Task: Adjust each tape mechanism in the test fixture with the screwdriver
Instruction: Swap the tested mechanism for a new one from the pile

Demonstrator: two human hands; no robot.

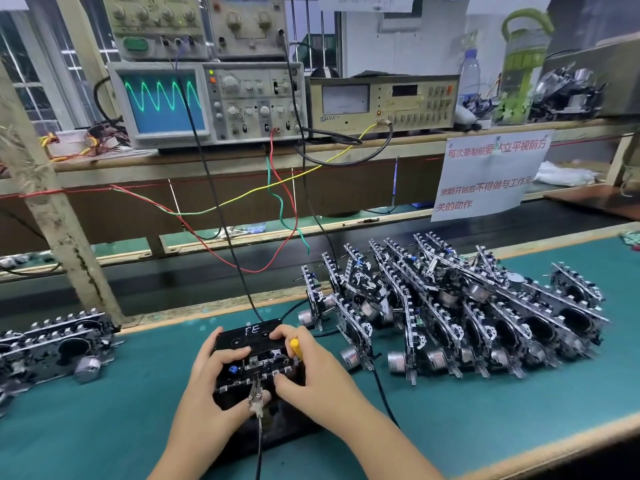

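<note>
A black tape mechanism [256,370] sits in the black test fixture [277,427] at the near middle of the green mat. A black cassette marked "FE" [247,337] lies on top of it. My left hand [216,379] grips the mechanism's left side, fingers curled over the cassette's near edge. My right hand [311,365] holds a yellow-handled screwdriver [295,346] in the palm while its fingers and thumb curl round the mechanism's right side. A metal clip [255,398] with a black lead is attached at the front.
A large pile of tape mechanisms [467,306] stands to the right, and a smaller group [52,344] lies at the left. Coloured wires hang down from the oscilloscope [207,102], which shows a green wave, and a meter [382,102] on the shelf. A paper notice [488,174] hangs there.
</note>
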